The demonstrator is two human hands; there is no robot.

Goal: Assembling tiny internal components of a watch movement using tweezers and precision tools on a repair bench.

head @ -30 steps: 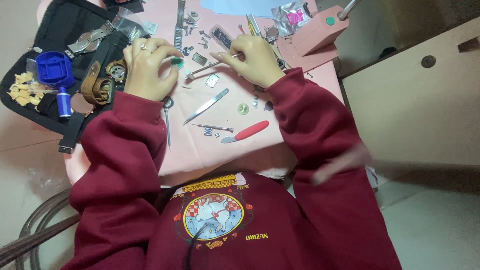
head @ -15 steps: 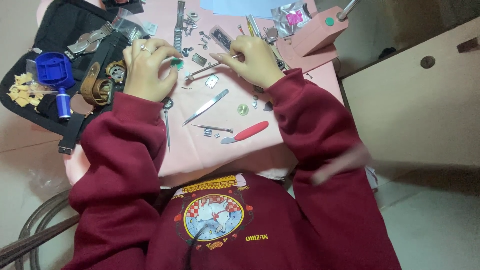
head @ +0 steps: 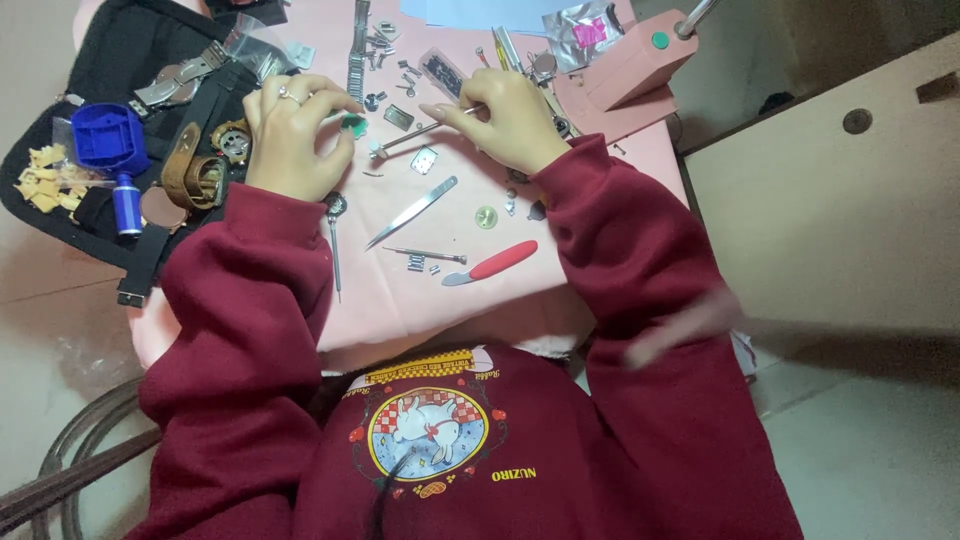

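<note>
My left hand [head: 292,138] pinches a small green part [head: 353,123] between thumb and fingertips over the pink mat [head: 400,300]. My right hand [head: 512,122] grips a thin metal tool [head: 420,134] whose tip points left, close to the green part. A small square metal piece [head: 424,160] lies just below the tool. Both dark red sleeves rest on the mat.
Tweezers [head: 412,212], a pin tool [head: 425,254], a red-handled tool [head: 495,262], a thin screwdriver [head: 335,250] and a brass gear [head: 486,217] lie near me. A black case [head: 120,60] at left holds a blue holder [head: 108,135] and brown strap [head: 190,175]. A pink block [head: 630,70] stands behind, a tan board [head: 830,200] at right.
Both hands keep their grips and stay almost in place; only the view shifts slightly.
</note>
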